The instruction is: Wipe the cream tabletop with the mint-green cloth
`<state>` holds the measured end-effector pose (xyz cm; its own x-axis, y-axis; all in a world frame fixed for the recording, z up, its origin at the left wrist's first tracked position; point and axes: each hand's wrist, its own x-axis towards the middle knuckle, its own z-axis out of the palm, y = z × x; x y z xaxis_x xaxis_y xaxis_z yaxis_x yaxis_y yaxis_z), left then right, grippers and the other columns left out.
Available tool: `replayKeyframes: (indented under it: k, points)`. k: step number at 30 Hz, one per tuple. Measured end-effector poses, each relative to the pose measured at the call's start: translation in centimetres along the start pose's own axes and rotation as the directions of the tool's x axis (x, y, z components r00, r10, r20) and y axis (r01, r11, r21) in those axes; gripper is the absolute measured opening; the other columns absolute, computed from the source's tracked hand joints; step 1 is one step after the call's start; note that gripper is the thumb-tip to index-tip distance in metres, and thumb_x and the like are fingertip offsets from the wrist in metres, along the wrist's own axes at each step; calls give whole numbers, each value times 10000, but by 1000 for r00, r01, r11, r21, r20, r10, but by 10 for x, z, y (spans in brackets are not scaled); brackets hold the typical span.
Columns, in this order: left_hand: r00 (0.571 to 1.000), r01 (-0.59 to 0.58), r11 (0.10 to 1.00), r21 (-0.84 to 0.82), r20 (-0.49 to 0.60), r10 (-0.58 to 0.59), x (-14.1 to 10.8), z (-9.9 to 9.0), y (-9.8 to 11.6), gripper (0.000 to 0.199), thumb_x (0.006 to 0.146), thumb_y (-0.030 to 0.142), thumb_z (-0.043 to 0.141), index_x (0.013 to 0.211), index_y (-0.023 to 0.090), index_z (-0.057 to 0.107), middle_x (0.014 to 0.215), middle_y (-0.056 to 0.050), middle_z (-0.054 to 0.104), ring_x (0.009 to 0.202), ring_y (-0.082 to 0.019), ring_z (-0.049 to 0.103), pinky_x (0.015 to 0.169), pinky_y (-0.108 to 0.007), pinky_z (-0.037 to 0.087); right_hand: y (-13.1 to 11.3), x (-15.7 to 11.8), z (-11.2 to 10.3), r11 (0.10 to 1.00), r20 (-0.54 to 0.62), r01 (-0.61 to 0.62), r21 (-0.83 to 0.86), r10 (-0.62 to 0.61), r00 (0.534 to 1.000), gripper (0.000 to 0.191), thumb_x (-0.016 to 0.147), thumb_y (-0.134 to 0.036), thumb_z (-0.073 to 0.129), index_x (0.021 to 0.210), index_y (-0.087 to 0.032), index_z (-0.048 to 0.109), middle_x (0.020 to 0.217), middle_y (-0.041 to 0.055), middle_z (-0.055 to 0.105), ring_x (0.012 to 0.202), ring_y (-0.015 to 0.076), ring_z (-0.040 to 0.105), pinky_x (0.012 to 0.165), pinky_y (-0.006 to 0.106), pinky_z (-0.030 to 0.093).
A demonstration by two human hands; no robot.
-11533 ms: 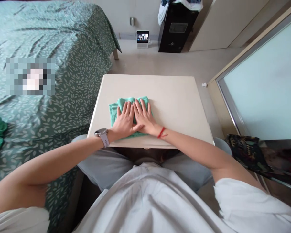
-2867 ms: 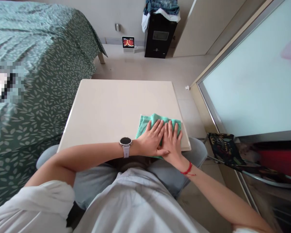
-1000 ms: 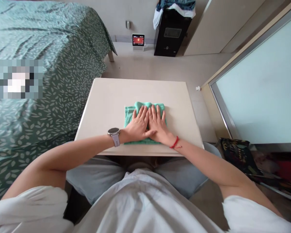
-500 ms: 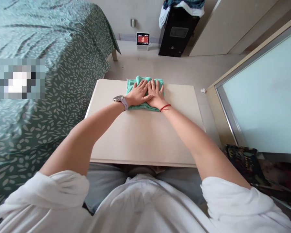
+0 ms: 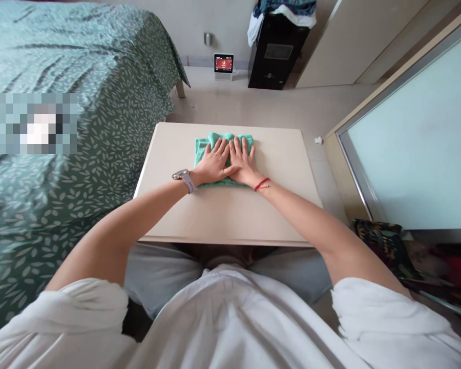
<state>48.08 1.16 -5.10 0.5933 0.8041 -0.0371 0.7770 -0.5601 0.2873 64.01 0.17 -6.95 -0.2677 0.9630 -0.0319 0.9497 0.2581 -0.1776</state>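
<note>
A green cloth lies on the pale table, toward its far side. My left hand rests flat on the cloth, fingers spread and pointing away from me, with a watch on its wrist. Beside it, my right hand also lies flat on the cloth, below a red string bracelet. The thumbs meet near the cloth's middle. Part of the cloth is hidden under both palms, and its far edge is bunched up ahead of the fingertips.
A bed with a green leaf-patterned sheet stands at the left. Against the far wall are a small lit screen and a black cabinet topped with clothes. At the right is a frosted panel, with a dark bag below it.
Both hands and the green cloth have moved toward me from the table's far edge. The fingers stay flat on the cloth.
</note>
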Motion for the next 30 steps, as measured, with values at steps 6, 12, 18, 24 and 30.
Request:
replayKeyframes:
  k: [6,12,18,24,30]
  points:
    - [1000,-13,999,-41,-8,13,-105,26,44,1154,1097,845,371,1831,-44,309,1904,-323,172,1817,-474,124,1448,-705,123,-47,-107,10,1000,-17,10,-24,-11,1000,844,1108,-383,521,1853,-29,343,1932,277,239,1812,493,218,1414,793,246]
    - [1000,-13,996,-86,-3,12,-185,42,64,1146,1066,852,392,1849,19,326,1896,-291,215,1812,-468,115,1447,-743,152,-83,-174,22,996,-11,92,-23,-92,996,817,1113,-427,503,1859,-115,388,1921,220,293,1810,484,241,1396,824,289]
    - [999,13,995,-98,46,-8,-140,22,34,1248,1025,922,335,1830,-32,333,1906,-290,189,1813,-478,122,1458,-731,139,-79,-122,14,997,56,71,-19,-70,996,830,1137,-430,460,1865,-52,330,1946,230,226,1822,479,196,1428,791,255]
    - [1000,18,997,-72,-7,-18,-52,-3,-30,1189,1065,876,295,1829,-36,313,1913,-309,201,1820,-462,129,1446,-701,123,-65,-18,-8,999,80,-8,-50,12,997,817,1167,-388,399,1884,-34,234,1969,239,155,1835,465,134,1441,762,200]
    - [996,2,992,-123,-92,-14,18,-21,-91,1055,1125,813,148,1811,62,429,1890,-259,341,1806,-419,234,1444,-643,182,-52,62,-16,998,57,-68,2,68,996,825,1192,-453,366,1889,-43,204,1977,254,131,1835,467,114,1431,779,164]
